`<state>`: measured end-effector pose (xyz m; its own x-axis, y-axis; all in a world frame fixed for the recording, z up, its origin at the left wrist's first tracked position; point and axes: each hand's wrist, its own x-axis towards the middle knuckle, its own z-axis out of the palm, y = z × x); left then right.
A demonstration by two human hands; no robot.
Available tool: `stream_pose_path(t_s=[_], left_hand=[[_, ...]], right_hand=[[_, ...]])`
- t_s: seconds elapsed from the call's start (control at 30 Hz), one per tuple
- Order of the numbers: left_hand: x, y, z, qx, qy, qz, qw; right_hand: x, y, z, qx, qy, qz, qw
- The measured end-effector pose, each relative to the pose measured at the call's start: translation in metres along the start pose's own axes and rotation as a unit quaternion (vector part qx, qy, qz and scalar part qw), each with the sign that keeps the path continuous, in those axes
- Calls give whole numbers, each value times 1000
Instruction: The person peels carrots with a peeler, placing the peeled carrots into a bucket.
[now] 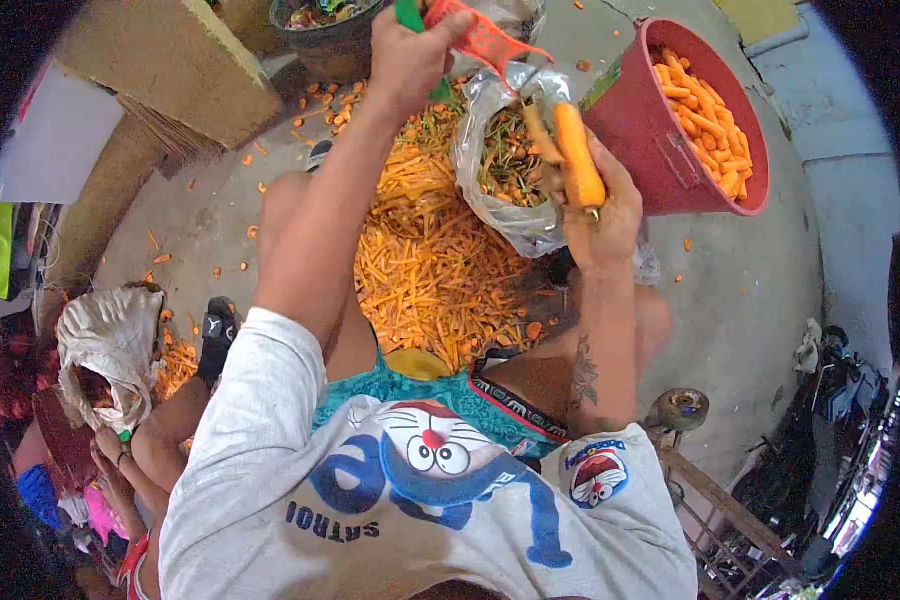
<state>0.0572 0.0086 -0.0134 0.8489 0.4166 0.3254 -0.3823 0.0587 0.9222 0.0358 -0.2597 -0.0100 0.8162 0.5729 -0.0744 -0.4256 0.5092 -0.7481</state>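
Observation:
My left hand (pixel 408 65) is closed around a peeler (pixel 485 42) with an orange-red perforated frame and green parts. In my right hand (pixel 610 205) is a thick orange carrot (pixel 576 150), tilted, its stem end towards me. A strip of peel (pixel 542 135) shows beside the carrot, on the peeler's side. Below the hands, a clear plastic bag (pixel 467 190) with its mouth open holds greenish scraps and carrot bits. A wide heap of carrot peelings (pixel 420 255) covers the floor between my legs.
A red tub (pixel 660 150) full of peeled carrots leans at the right. A dark bucket (pixel 335 50) stands at the far left, near a broom (pixel 175 135). At the lower left, another person's hand (pixel 115 465) is by a white sack (pixel 110 330). A metal rack (pixel 720 500) stands lower right.

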Motion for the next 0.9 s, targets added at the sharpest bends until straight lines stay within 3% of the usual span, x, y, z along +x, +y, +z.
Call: stream_pose_path(t_s=[0.03, 0.07, 0.13, 0.17, 0.23, 0.27, 0.33, 0.37, 0.4, 0.43, 0.47, 0.5, 0.6, 0.63, 0.7, 0.77, 0.83, 0.87, 0.9], left_hand=[[-12, 10, 16, -45, 13, -27, 999], [-26, 14, 32, -46, 11, -26, 999], [-50, 13, 54, 17, -124, 179, 976], [-44, 13, 50, 16, -123, 176, 977], [-23, 16, 27, 70, -53, 81, 993], [-9, 13, 14, 53, -6, 66, 996], [-6, 15, 9, 3, 16, 16, 1000], [-15, 9, 19, -21, 23, 13, 999], [-30, 18, 35, -21, 21, 15, 999], [-47, 26, 50, -1, -47, 122, 991], [-55, 30, 58, 19, -112, 226, 967], [-48, 28, 53, 18, -111, 223, 968], [-8, 8, 9, 28, 6, 20, 999], [-9, 12, 10, 30, 4, 24, 999], [-19, 19, 19, 36, 34, 1, 999], [-47, 29, 39, 62, -12, 16, 998], [-59, 41, 48, 90, -129, 130, 979], [-46, 29, 40, 49, -105, 83, 990], [-28, 18, 24, 73, -51, 58, 994]], right_hand=[[4, 0, -6, 16, -61, 2, 998], [4, -1, 6, 16, -61, -1, 998], [3, 0, 38, -67, 153, -40, 985], [3, 0, 34, -68, 154, -37, 985], [-3, 0, 18, -61, 56, -10, 997], [-3, -1, 10, -60, 55, -10, 997], [0, -3, 8, 19, -57, 19, 998], [3, -3, 7, 18, -60, 15, 998], [4, -3, 22, 7, 48, 5, 999], [3, -3, 32, -2, 158, -5, 987], [2, -5, 36, -3, 158, -4, 987], [-2, -5, 37, -26, 137, -14, 990], [-7, 1, 9, -9, 74, 13, 997], [-4, -1, 6, 30, 28, 39, 998], [2, -3, 7, 41, 53, 35, 997], [3, -4, 17, 55, 86, 33, 994], [-4, -8, 33, -18, 179, 34, 983], [-8, -5, 28, -18, 184, 40, 982], [-9, -4, 22, -20, 127, 49, 990]])
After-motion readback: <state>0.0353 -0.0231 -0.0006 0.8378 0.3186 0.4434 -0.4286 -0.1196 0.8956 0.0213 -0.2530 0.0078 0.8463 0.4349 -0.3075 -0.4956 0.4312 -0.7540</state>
